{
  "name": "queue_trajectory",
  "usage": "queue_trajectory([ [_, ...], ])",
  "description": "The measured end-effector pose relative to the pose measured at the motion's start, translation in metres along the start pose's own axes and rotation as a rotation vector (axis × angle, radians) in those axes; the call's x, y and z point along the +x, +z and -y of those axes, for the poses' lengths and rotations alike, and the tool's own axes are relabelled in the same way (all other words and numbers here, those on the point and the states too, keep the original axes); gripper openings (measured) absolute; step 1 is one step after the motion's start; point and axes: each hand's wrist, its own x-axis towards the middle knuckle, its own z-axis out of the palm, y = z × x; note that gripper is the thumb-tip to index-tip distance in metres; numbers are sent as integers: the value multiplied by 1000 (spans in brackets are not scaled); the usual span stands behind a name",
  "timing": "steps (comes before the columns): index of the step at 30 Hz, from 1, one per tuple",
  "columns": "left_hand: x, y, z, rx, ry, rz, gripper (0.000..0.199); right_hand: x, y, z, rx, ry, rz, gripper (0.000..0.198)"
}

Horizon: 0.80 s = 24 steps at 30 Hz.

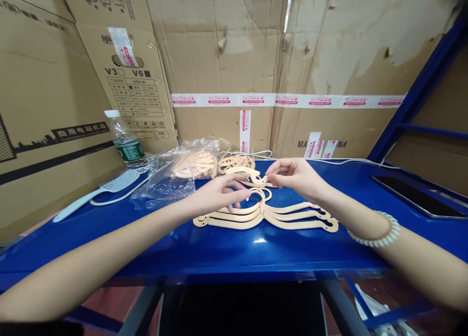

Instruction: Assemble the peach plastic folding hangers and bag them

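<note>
Both hands, left hand (219,192) and right hand (292,176), pinched a thin hanger (256,180) above the stack of hangers (270,216); looked light, stiff, slightly brittle — best gripped near the hook.

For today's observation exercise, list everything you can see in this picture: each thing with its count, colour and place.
hangers: a few, beige, stacked mid-table
bagged hangers: one clear bag, behind the stack
loose hangers: small pile, beige, beside the bag
water bottle: one, clear, green label, left rear
comb: one, pale blue, left
table: one, blue
cardboard boxes: several, brown, behind
phone: one, dark, right
left hand: on the stack
right hand: pinching a hook, bracelet on wrist
</note>
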Motion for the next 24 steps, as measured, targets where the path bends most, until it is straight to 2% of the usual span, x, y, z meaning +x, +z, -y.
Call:
queue_trajectory([
  [3, 7, 17, 0, -127, 108, -61, 32, -10, 25, 13, 72, -43, 100, 20],
  [5, 6, 20, 2, -201, 152, -57, 33, -11, 24, 16, 62, -69, 147, 23],
  [8, 0, 10, 7, -254, 128, -68, 38, -2, -2, 5, -143, -166, 41, 26],
  [10, -3, -3, 10, -256, 87, -141, 40, 9, -24, -12, -456, -244, -72, 19],
  [11, -3, -10, 11, -259, 69, -185, 41, 15, -34, -22, -623, -225, -36, 15],
  [13, -3, -22, 13, -274, 42, -267, 41, 24, -46, -41, -799, -139, 87, 15],
  [15, -3, -29, 15, -308, 22, -335, 40, 29, -49, -56, -854, -95, 202, 15],
  [17, -4, -33, 17, -345, -9, -375, 39, 31, -45, -62, -863, -93, 251, 10],
  [20, -10, -36, 20, -391, -65, -390, 35, 32, -42, -55, -855, -107, 244, 7],
  [24, -23, -41, 21, -397, -88, -415, 37, 27, -52, -29, -891, -149, 201, 7],
])
